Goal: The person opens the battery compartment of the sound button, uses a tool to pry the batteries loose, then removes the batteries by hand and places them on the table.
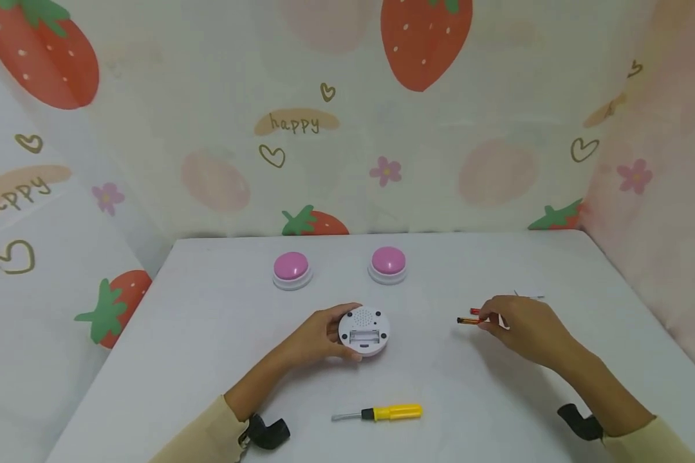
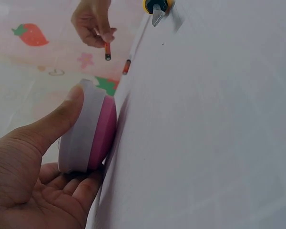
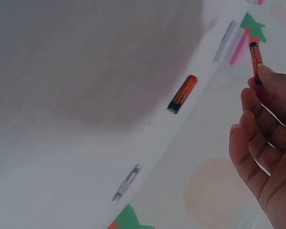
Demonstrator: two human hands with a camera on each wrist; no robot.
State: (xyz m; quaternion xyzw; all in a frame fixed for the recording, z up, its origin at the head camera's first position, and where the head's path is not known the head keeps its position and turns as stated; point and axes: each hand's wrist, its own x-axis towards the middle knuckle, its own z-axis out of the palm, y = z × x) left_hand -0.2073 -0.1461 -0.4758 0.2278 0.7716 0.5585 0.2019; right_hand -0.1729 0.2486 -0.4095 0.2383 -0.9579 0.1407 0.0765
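Note:
My left hand (image 1: 318,337) grips a round white push-button (image 1: 364,330) by its side, underside up, pink dome toward the table. Its uncovered battery compartment (image 1: 364,336) faces up, with no battery visible inside. In the left wrist view the thumb lies on the button's white base (image 2: 81,129), with fingers beneath the pink dome (image 2: 104,131). Between thumb and fingertips my right hand (image 1: 524,328) pinches a red and black battery (image 3: 256,62), held above the table. A second battery (image 3: 182,94) lies on the table near that hand.
Two pink-domed buttons (image 1: 291,266) (image 1: 387,265) stand upright at the back of the white table (image 1: 231,276). A yellow-handled screwdriver (image 1: 390,412) lies in front. Beyond the right hand lies a small pale piece (image 1: 536,296), partly hidden in the head view.

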